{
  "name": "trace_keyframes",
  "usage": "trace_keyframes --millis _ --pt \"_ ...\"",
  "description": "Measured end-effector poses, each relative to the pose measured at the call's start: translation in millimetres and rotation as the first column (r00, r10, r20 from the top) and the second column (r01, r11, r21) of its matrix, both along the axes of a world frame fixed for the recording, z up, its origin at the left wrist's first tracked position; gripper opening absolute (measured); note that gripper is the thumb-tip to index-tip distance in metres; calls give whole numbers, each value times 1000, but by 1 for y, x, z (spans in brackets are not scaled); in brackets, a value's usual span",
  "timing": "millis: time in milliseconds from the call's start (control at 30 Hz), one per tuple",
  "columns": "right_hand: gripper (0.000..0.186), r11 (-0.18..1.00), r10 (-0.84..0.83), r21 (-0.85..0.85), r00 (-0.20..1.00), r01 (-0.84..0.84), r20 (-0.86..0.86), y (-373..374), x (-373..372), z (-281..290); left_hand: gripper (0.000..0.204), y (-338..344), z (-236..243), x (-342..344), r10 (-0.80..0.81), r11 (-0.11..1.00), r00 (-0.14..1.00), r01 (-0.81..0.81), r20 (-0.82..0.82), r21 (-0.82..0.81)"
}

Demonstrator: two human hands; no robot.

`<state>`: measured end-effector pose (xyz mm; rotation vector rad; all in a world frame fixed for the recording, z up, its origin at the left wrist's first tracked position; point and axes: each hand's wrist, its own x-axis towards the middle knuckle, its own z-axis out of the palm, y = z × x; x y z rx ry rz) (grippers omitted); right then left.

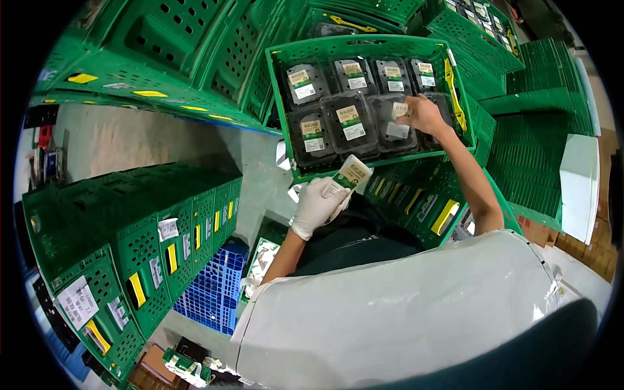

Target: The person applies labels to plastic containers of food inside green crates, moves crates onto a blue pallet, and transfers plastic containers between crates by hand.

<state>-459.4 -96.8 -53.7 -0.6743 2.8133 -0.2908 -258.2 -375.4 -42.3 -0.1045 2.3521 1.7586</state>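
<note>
My left hand (315, 207), in a white glove, is closed round a stack of printed label cards (353, 173) in beige and green, just in front of the crate's near edge. My bare right hand (427, 116) is over the near row of clear plastic boxes. Its fingertips are pinched at the edge of a blurred label (401, 110) lying over one box (380, 140). Next to it, another clear box (353, 132) bears a similar label, as do the other boxes in plain sight. A box at the near right is partly hidden under my right hand and wrist.
The boxes sit in two rows inside a green crate (364, 43) with yellow handles. Stacked green crates (149, 58) rise at the left and right. A lower row of crates (140, 260) stands at the left, beside a blue plastic pallet (211, 289).
</note>
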Motion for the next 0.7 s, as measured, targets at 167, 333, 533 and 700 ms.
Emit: trace_keyframes --millis 167,333,533,700 --pt "58 926 229 307 973 -218 -2 10 -9 -80 26 2 3 -4 28 981 998 -18 -50 196" --pt "76 972 128 231 938 -53 -322 -17 24 -68 31 15 15 -9 193 888 964 -250 182 385" --pt "45 772 101 -560 812 301 575 -43 80 23 24 32 9 -26 290 903 956 -258 -46 345" --pt "16 757 3 -604 923 249 385 -52 118 55 17 43 15 -38 216 958 975 -222 51 183"
